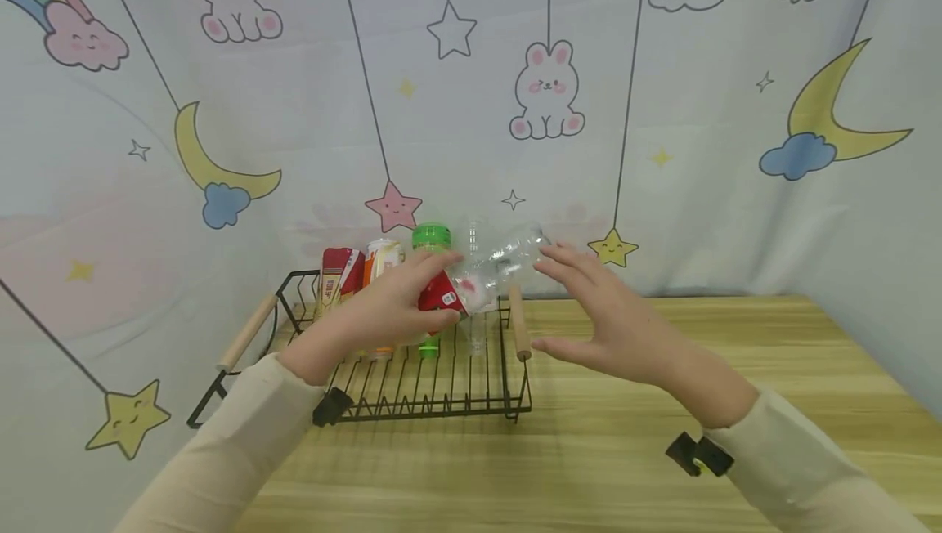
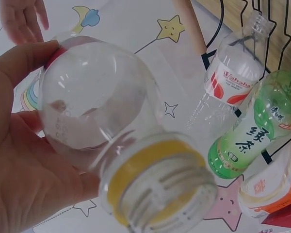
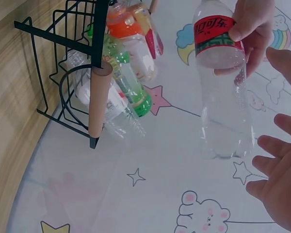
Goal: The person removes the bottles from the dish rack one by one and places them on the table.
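My left hand (image 1: pixel 386 300) grips an empty clear plastic bottle (image 3: pixel 225 107) by its red label, above the wire rack. Its uncapped mouth, with a yellow ring, faces the camera in the left wrist view. In the head view the bottle tilts, its base up to the right. Beside that base is my right hand (image 1: pixel 621 324), fingers spread and holding nothing. Below, in a black wire rack (image 1: pixel 441 413), stand a clear bottle with a red-and-white label (image 2: pixel 233 80), a green tea bottle (image 2: pixel 254 121), and an orange-and-white bottle (image 1: pixel 384 257).
At the rack's left end is a red package (image 1: pixel 340 275). Wooden handles (image 1: pixel 519 324) rise at both rack ends. The rack stands on a wood-grain table (image 1: pixel 662 468), against a white curtain (image 1: pixel 471 149) printed with stars, moons and rabbits.
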{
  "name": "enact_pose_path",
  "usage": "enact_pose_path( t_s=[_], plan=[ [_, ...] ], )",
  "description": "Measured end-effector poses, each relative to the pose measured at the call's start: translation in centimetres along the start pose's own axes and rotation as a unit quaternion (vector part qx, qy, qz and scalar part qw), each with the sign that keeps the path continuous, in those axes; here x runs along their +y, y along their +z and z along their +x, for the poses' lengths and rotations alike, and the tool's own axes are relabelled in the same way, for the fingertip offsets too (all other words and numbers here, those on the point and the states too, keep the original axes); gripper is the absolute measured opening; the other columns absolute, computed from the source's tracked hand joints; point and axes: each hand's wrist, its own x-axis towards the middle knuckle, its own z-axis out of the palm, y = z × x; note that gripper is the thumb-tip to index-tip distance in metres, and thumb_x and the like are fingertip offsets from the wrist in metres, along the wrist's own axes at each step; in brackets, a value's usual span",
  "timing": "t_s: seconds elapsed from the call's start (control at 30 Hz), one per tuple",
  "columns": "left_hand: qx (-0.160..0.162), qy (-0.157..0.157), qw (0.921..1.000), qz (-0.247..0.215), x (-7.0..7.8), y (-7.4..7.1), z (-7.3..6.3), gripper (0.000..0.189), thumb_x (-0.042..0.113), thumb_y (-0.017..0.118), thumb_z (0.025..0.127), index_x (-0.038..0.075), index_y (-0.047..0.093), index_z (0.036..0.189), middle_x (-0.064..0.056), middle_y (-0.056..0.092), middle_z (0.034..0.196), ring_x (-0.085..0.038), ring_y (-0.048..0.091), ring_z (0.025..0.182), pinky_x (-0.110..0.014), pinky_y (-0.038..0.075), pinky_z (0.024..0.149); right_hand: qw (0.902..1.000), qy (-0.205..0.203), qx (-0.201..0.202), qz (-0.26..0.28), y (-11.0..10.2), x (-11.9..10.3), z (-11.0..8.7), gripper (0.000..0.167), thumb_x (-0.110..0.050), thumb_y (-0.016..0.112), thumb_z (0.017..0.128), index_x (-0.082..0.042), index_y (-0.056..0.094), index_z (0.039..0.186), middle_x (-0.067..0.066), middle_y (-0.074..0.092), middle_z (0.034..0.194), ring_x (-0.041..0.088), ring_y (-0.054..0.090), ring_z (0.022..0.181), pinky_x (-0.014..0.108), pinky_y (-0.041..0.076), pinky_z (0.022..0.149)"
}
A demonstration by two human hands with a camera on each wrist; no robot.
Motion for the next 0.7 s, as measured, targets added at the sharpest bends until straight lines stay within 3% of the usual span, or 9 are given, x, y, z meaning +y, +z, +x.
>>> enact_pose_path(
  t_s=[0.17,0.37,0.57,0.7],
  plan=[
    [-0.004,0.022,0.9995,0.02,0.5,0.9,0.1,0.07,0.024,0.069,0.088,0.018,0.035,0.149,-0.008,0.043,0.139,-0.024,0.053,0.11,-0.04,0.054,0.087,0.9994,-0.023,0.026,-0.007,-0.4,0.1,0.4,0.078,-0.034,0.078,0.079,-0.006,0.042,0.143,0.011,0.038,0.15,0.034,0.027,0.142,0.055,0.026,0.113],
    [-0.012,0.049,0.9979,0.041,1.3,2.0,0.2,0.069,0.023,0.071,0.087,0.019,0.038,0.147,-0.007,0.045,0.14,-0.022,0.055,0.104,-0.03,0.056,0.077,0.9988,-0.037,0.031,-0.007,-0.8,0.0,0.8,0.076,-0.034,0.077,0.079,-0.005,0.044,0.142,0.011,0.041,0.148,0.032,0.029,0.142,0.054,0.021,0.115],
    [-0.036,0.089,0.9943,0.046,2.1,2.9,0.2,0.066,0.023,0.07,0.088,0.017,0.04,0.147,-0.004,0.047,0.137,-0.017,0.053,0.102,-0.025,0.053,0.077,0.9999,-0.009,-0.01,-0.007,-1.1,-0.3,1.1,0.075,-0.039,0.075,0.082,-0.007,0.044,0.142,0.009,0.043,0.147,0.028,0.032,0.14,0.055,0.024,0.114],
    [-0.045,0.109,0.9911,0.061,2.4,3.5,0.3,0.065,0.024,0.07,0.088,0.017,0.042,0.146,-0.002,0.049,0.135,-0.015,0.053,0.101,-0.022,0.051,0.077,0.9985,0.022,-0.05,0.005,-1.4,-0.4,1.2,0.076,-0.043,0.074,0.082,-0.009,0.043,0.143,0.009,0.043,0.146,0.028,0.038,0.137,0.054,0.033,0.109]
  ],
)
